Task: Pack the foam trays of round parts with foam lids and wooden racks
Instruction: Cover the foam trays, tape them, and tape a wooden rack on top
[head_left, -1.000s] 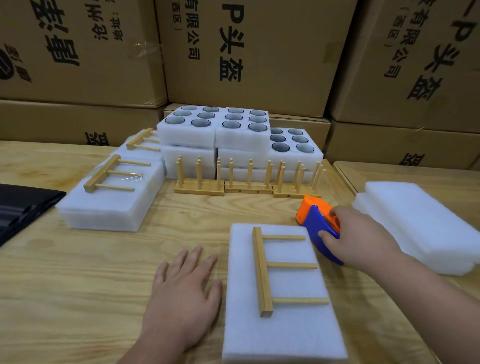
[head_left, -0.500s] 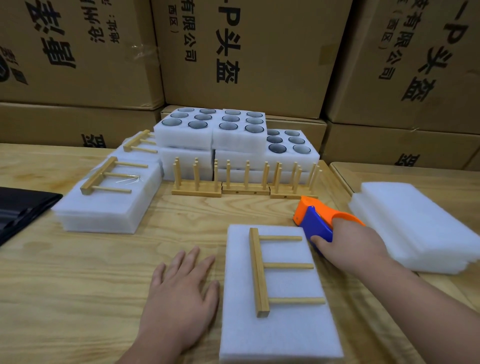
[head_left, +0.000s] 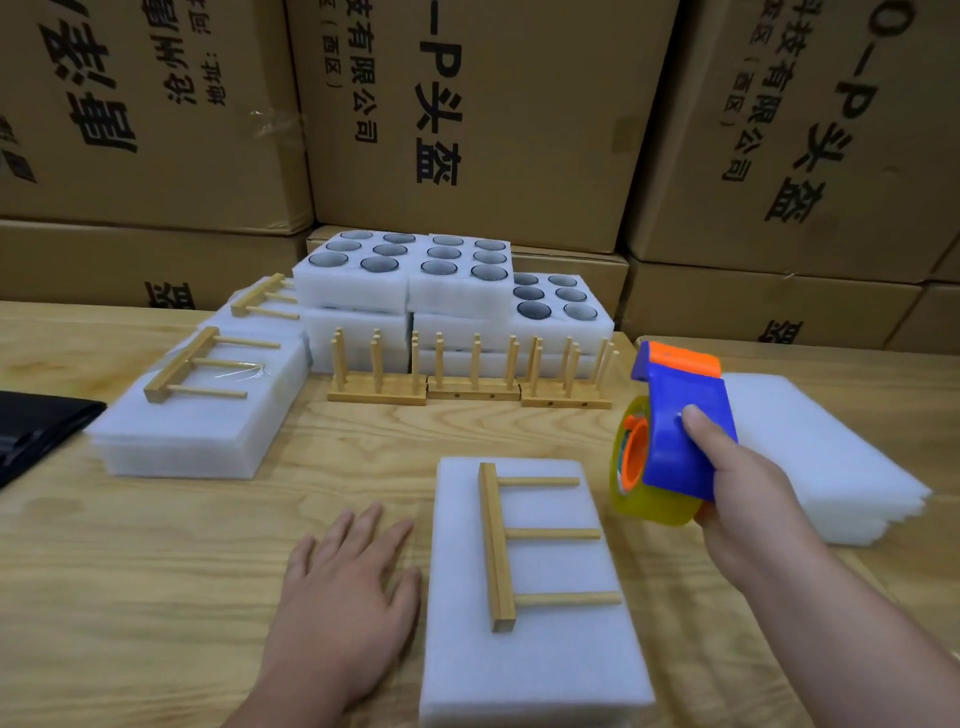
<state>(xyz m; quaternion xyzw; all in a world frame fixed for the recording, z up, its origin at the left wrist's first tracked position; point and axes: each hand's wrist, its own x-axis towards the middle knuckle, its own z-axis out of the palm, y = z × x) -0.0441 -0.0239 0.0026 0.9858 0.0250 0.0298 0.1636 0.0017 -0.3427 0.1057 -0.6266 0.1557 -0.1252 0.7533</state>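
Now the right hand (head_left: 748, 499) grasps the tape dispenser (head_left: 675, 441) just right of the near foam pack (head_left: 535, 670) with its wooden rack (head_left: 496, 545); the left hand (head_left: 343, 587) rests flat on the counter (head_left: 156, 597), fingers released. Taping probably comes next, needing the rack steadied.

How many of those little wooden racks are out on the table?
6: one on the near foam pack, two on the left packs, three upright before the trays. More may be hidden.

A wooden rack (head_left: 501, 545) lies flat on the lidded white foam tray (head_left: 535, 649).
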